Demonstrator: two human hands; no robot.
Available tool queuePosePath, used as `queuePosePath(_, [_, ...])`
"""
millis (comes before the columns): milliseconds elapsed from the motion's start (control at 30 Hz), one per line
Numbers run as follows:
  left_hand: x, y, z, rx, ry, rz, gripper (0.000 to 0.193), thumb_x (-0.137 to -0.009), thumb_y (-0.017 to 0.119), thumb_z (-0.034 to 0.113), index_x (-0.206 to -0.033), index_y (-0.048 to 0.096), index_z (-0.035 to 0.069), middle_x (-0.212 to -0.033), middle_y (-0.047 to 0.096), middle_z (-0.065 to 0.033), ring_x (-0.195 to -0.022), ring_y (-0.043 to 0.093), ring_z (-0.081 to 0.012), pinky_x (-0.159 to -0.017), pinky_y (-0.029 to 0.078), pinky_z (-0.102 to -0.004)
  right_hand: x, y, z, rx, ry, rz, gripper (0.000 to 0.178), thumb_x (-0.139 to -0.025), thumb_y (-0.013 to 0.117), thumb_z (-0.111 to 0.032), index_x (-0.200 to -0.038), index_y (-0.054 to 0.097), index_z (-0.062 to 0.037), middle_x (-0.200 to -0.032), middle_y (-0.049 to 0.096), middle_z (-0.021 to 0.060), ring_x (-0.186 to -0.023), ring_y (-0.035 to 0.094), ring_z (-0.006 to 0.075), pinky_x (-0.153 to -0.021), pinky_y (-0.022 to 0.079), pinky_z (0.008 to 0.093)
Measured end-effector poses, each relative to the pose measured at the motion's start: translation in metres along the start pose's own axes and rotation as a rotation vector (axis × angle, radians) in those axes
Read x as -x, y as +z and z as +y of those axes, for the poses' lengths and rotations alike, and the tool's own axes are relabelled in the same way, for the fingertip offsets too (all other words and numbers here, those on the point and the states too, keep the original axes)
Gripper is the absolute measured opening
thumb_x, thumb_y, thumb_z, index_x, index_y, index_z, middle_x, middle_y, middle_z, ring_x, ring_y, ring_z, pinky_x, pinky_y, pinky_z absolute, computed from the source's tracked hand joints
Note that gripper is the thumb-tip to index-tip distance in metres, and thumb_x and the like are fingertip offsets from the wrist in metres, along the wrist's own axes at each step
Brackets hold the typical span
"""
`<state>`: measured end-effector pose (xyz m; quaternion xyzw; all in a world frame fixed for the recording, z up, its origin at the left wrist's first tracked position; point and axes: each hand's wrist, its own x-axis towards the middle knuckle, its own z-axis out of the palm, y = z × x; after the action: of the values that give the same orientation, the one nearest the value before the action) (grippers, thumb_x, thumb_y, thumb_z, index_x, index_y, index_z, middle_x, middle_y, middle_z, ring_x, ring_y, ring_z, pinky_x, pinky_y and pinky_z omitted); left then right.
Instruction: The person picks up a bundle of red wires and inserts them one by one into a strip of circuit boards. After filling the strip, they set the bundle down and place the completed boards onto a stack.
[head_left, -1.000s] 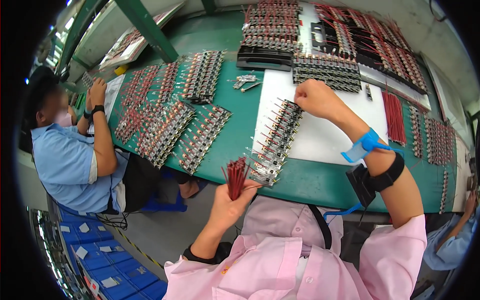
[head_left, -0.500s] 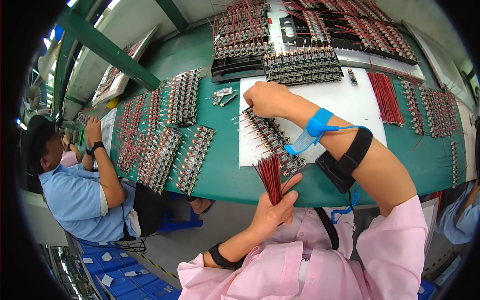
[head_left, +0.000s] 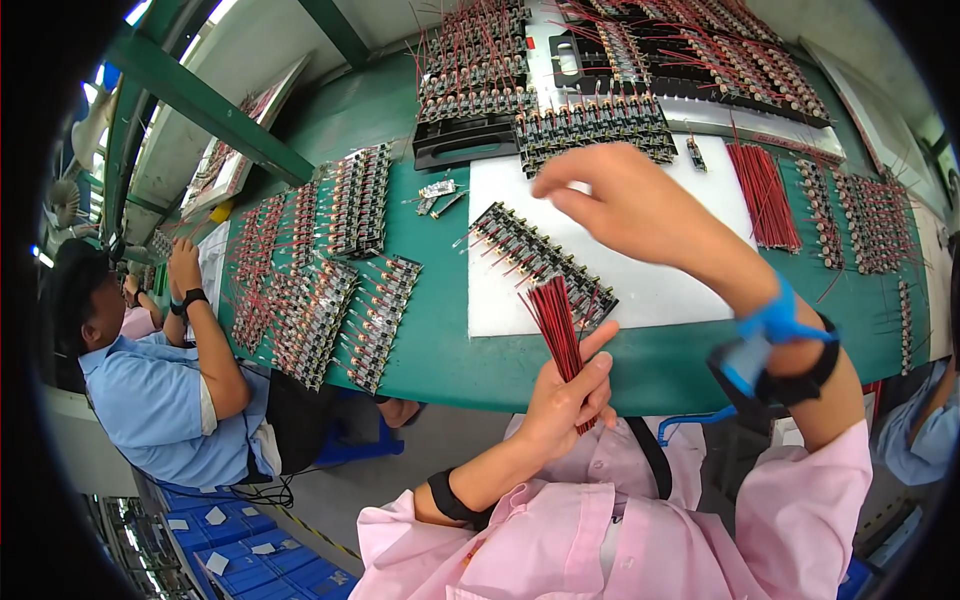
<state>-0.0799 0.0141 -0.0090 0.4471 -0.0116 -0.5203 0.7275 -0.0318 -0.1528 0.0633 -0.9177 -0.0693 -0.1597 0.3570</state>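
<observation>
My left hand [head_left: 562, 408] is closed round a bundle of thin red wires [head_left: 556, 325], whose upper ends fan out over the near end of a row of small circuit boards [head_left: 540, 258]. That row lies slanted on a white mat [head_left: 690, 290]. Above the mat's far part hovers my right hand [head_left: 625, 205], slightly blurred, its thumb and fingers apart and nothing visible between them. A blue wrist strap [head_left: 775, 325] and a black band are on my right forearm. Another black band [head_left: 450, 495] circles my left forearm.
Board rows with wires [head_left: 368, 200] lie left on the green table [head_left: 430, 330]. More boards [head_left: 600, 130] stand behind the mat. A red wire pile [head_left: 763, 195] and a single board [head_left: 696, 153] lie right. A co-worker in blue [head_left: 170, 400] sits left.
My right hand has lifted off the far end of the board row and moved right, its fingers spreading. My left hand with the wire bundle has shifted slightly right and up.
</observation>
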Motion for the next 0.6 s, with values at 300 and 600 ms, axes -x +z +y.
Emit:
queuePosePath(300, [0.009,-0.02,0.007,0.32,-0.02,-0.248,0.024,-0.086,0.037,0.027,-0.081,0.045,0.004,-0.049,0.035,0.0019,-0.036,0.028,-0.007,-0.039,0.035,-0.024,0.11,-0.015,-0.042,-0.251,0.526,-0.041,0.006,-0.071,0.054,-0.004,-0.074,0.054,0.0007,-0.061,0.051,0.0035,-0.046,0.042,0.0062,-0.043,0.033,0.0193])
queuePosePath(600, [-0.01,-0.011,0.027,0.368,0.474,0.074,0.032,-0.088,0.029,0.027,-0.078,0.046,0.002,-0.083,0.05,-0.01,-0.077,0.052,-0.0195,-0.073,0.042,-0.0325,0.09,0.045,-0.043,-0.151,0.294,0.068,0.006,-0.068,0.057,-0.005,-0.072,0.053,-0.002,-0.063,0.05,0.0061,-0.043,0.045,0.0137,-0.042,0.035,0.0242])
